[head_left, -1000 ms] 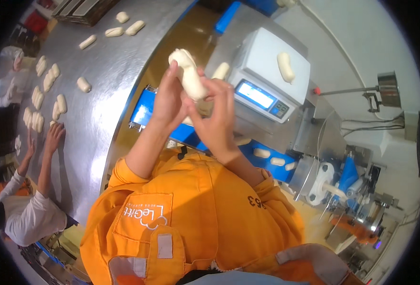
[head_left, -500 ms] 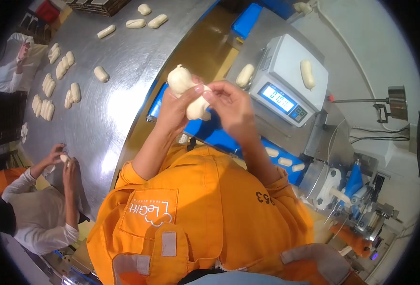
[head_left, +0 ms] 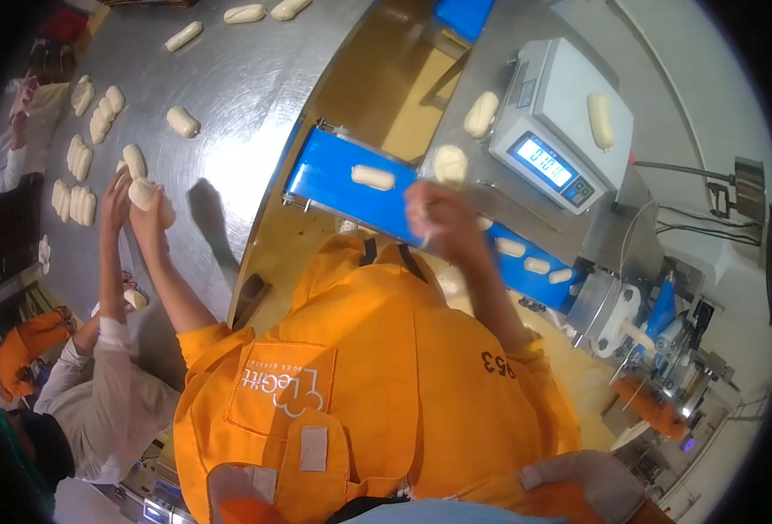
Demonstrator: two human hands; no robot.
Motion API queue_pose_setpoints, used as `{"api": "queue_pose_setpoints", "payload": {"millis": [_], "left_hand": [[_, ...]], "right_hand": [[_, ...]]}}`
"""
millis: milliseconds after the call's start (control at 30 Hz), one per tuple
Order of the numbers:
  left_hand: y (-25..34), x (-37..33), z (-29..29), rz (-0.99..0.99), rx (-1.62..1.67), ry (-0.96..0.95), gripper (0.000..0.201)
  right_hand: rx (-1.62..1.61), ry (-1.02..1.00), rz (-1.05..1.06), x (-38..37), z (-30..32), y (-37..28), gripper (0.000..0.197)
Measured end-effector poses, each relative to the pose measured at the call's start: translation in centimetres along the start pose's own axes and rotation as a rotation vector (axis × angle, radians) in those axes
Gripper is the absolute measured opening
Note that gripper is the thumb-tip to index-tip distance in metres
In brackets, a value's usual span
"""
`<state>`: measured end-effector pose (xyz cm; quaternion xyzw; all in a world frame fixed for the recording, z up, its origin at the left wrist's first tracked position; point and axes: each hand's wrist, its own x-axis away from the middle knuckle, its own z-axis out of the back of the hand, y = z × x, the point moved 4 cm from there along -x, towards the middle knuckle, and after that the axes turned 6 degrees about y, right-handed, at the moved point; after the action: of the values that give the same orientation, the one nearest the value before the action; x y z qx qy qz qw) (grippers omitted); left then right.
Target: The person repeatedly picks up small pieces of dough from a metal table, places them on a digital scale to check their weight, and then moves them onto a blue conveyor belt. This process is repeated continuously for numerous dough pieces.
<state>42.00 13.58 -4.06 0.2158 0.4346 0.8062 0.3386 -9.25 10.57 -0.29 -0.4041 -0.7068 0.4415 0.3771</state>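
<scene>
My left hand (head_left: pixel 148 215) reaches over the steel table, its fingers round a pale piece of dough (head_left: pixel 142 194). Close against it, a co-worker's hand (head_left: pixel 117 197) reaches to the same spot, beside another dough roll (head_left: pixel 133 161). My right hand (head_left: pixel 445 223) is smeared by motion over the blue conveyor belt (head_left: pixel 325 166); its fingers look bent, but whether they hold anything is unclear. A round dough lump (head_left: pixel 450 164) lies just beyond it, on the steel beside the scale (head_left: pixel 539 131). One dough roll (head_left: pixel 601 120) rests on the scale.
Several dough rolls lie on the steel table (head_left: pixel 255 96), some in groups at its left. More rolls ride the belt, one (head_left: pixel 373 177) near its left end. A dough machine (head_left: pixel 622 323) stands at the right. A co-worker's second hand (head_left: pixel 128 293) is at the near table edge.
My hands have parted: the left has gone left over the table with dough, the right down and right. A round lump now lies beside the scale. A co-worker's arm has reached farther across the table.
</scene>
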Motion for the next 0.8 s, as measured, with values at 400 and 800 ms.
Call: {"api": "queue_pose_setpoints", "payload": {"millis": [400, 800], "left_hand": [[11.9, 8.7, -18.5, -0.781, -0.131, 0.094, 0.071], [41.2, 28.1, -47.4, -1.995, 0.094, -0.403, 0.036]], "right_hand": [[1.323, 0.263, 0.168, -4.6, 1.1, 15.9, 0.034], [1.282, 0.92, 0.267, 14.3, 10.0, -18.1, 0.04]]}}
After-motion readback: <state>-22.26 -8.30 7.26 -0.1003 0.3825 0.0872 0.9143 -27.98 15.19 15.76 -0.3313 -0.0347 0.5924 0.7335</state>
